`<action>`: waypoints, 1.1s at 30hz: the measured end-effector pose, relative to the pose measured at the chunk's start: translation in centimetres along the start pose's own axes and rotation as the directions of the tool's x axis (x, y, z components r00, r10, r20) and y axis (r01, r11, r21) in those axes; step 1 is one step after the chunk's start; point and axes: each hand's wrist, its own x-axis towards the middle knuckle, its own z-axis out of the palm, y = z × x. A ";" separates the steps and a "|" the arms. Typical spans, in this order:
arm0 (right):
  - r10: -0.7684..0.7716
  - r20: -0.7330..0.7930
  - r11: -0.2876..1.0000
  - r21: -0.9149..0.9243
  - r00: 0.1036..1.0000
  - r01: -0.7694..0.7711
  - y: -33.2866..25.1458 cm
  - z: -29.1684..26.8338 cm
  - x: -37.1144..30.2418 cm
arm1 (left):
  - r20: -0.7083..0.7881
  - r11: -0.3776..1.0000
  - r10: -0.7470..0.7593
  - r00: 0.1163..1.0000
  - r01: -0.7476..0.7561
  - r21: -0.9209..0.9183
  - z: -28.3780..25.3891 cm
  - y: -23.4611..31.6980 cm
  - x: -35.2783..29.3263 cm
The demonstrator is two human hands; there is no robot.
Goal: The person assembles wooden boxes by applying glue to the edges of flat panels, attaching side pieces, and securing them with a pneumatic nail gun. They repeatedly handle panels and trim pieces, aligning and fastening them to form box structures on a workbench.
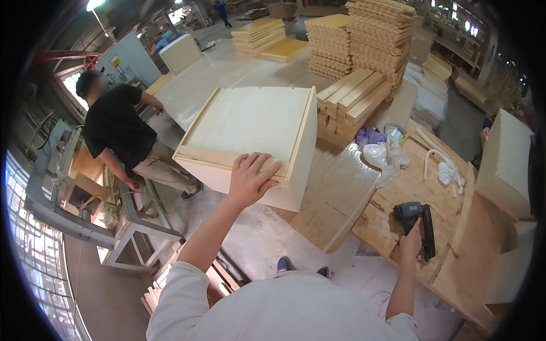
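Observation:
A pale wooden box stands bottom up or lid up in front of me, with thin raised strips along its edges. A flat wooden strip lies along its near edge. My left hand rests on that near edge, fingers spread over the top and thumb out to the right. At the right, my right hand is wrapped round a black nail gun, held over the wooden workbench. Part of its grip is hidden by my fingers.
Cut boards and tall stacks of wooden panels stand beyond the box. White plastic bags and a purple cloth lie on the bench. Another box stands far right. A co-worker stands left by a metal-framed stand.

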 end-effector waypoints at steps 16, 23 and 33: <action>-0.471 0.049 -0.135 0.983 0.881 -0.126 -3.4 -8.1 -2.4 | 0.005 0.997 -0.069 0.998 0.069 -0.020 0.3 0.5 -0.1; -0.752 0.127 -0.300 0.808 0.647 -0.507 -15.2 -2.1 -6.8 | -0.012 0.984 -0.170 0.985 0.169 -0.052 0.8 1.1 -0.5; -0.873 0.130 -0.233 0.735 0.470 -0.637 -20.6 0.8 -7.0 | -0.051 0.990 -0.127 0.991 0.123 -0.070 1.4 0.8 -0.3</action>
